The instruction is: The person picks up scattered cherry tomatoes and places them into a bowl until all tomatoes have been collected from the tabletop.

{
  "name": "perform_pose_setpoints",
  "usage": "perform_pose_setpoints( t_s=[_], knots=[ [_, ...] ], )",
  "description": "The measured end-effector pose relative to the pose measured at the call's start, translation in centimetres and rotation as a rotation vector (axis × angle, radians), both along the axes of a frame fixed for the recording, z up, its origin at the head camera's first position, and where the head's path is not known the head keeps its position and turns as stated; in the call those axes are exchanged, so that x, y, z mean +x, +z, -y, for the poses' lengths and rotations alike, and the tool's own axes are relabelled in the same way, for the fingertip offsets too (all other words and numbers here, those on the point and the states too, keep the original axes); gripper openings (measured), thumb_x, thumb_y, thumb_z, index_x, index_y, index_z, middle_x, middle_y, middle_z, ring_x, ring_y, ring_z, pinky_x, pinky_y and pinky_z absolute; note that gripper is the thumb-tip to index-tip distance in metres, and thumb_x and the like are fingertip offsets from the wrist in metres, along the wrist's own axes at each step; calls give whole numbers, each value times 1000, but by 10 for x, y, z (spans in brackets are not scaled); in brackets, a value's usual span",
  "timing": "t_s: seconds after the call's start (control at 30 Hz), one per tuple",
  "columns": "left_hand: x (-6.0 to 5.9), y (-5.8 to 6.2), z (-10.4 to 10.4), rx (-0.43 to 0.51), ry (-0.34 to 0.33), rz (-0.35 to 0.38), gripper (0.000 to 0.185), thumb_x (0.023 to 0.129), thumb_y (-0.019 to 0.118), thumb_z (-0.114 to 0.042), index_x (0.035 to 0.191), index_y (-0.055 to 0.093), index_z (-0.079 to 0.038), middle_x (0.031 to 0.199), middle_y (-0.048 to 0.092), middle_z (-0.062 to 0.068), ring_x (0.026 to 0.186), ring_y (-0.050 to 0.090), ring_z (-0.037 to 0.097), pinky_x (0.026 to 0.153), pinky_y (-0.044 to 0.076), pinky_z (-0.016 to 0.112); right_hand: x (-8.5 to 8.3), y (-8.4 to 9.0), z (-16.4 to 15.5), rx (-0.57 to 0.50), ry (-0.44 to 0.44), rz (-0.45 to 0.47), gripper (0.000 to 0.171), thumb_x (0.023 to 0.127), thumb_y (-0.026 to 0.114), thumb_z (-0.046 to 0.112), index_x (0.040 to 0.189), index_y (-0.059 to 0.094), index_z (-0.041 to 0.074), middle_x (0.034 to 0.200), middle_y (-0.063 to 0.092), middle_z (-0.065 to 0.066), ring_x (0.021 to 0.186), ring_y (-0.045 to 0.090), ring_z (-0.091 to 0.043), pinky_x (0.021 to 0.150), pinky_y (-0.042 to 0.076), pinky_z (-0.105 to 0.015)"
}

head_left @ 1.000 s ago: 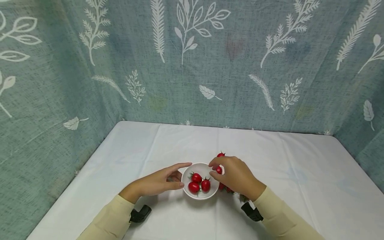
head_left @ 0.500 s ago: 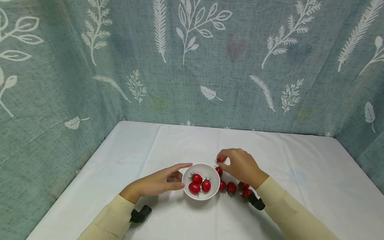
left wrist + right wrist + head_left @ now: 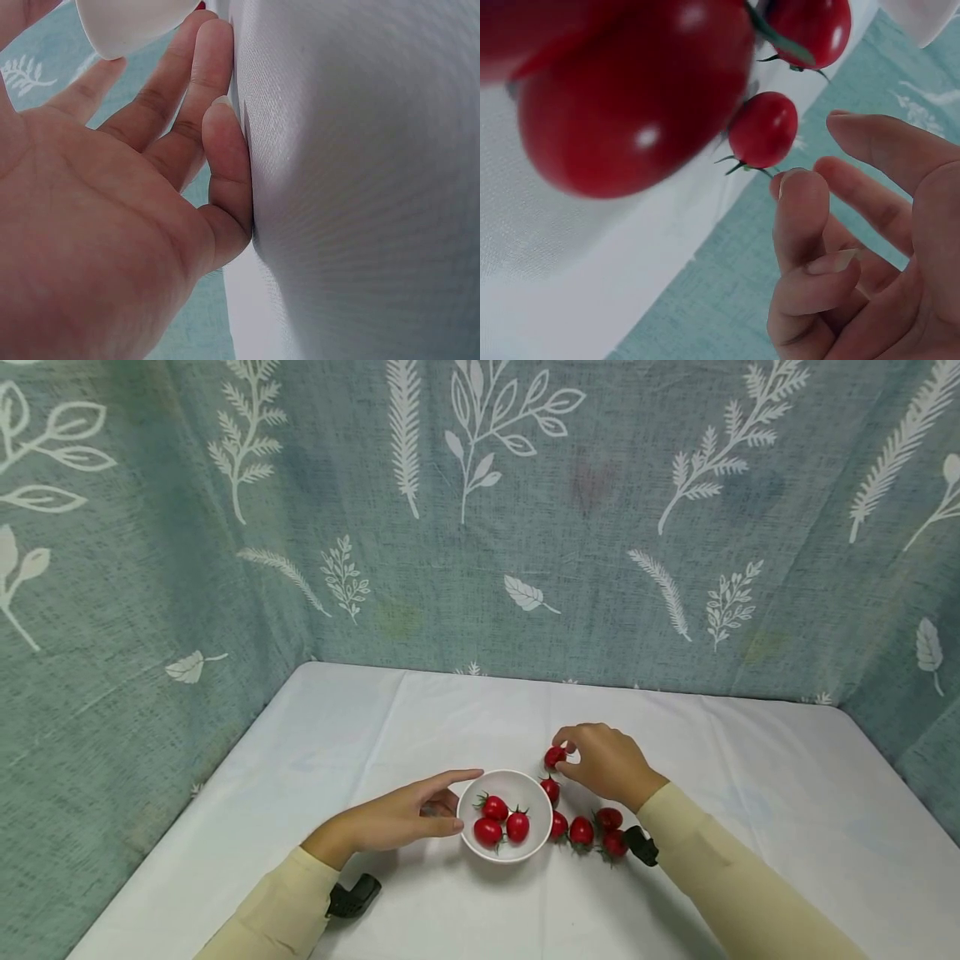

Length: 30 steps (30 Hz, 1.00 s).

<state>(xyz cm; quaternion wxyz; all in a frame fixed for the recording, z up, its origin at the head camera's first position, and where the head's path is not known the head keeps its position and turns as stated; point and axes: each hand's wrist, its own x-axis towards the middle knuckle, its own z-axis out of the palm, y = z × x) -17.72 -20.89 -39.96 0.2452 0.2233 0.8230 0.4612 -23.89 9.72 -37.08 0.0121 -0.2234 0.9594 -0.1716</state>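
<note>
My left hand (image 3: 401, 814) rests at the left side of a small white bowl (image 3: 540, 843), thumb and index finger spread along its rim. In the left wrist view the fingers (image 3: 154, 105) stretch out under the bowl's wall (image 3: 139, 26), and the little finger bends against the tablecloth. Three cherry tomatoes (image 3: 488, 832) lie in the bowl. My right hand (image 3: 609, 767) is over the table to the bowl's right, its thumb and index finger parted around another cherry tomato (image 3: 553, 758). The right wrist view shows nothing gripped, with a tomato (image 3: 763, 129) just beyond the fingertips.
Several more cherry tomatoes (image 3: 581, 832) with green stems lie along the bowl's right side, some below the right wrist. A white cloth (image 3: 420, 718) covers the table. Behind and at the sides hangs a blue-green curtain (image 3: 450, 610) with leaf prints.
My right hand has gone from the bowl's right rim to the farther tomato, then slightly away to the right. That tomato's stem now faces right. The left hand and bowl look unmoved.
</note>
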Motion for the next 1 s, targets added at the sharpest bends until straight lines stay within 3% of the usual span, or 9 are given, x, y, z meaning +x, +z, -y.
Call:
perform_pose_setpoints(
  t_s=[0.43, 1.0],
  knots=[
    [-1, -3, -1, 5, 12, 13, 66, 98, 66, -29, 155, 34, -33, 118, 64, 3, 110, 62, 19, 90, 47, 38, -9, -10, 3, 34, 0, 13, 32, 86, 80, 24, 115, 74, 14, 105, 74, -4, 95, 69, -21, 77, 58, -40],
    [0, -1, 0, 0, 16, 12, 66, 98, 66, -30, 155, 34, -35, 120, 65, 3, 113, 62, 19, 94, 47, 39, -7, -16, 8, 45, 6, 9, 34, 84, 82, 21, 115, 74, 12, 103, 73, -3, 91, 67, -20, 74, 58, -37]
  ],
)
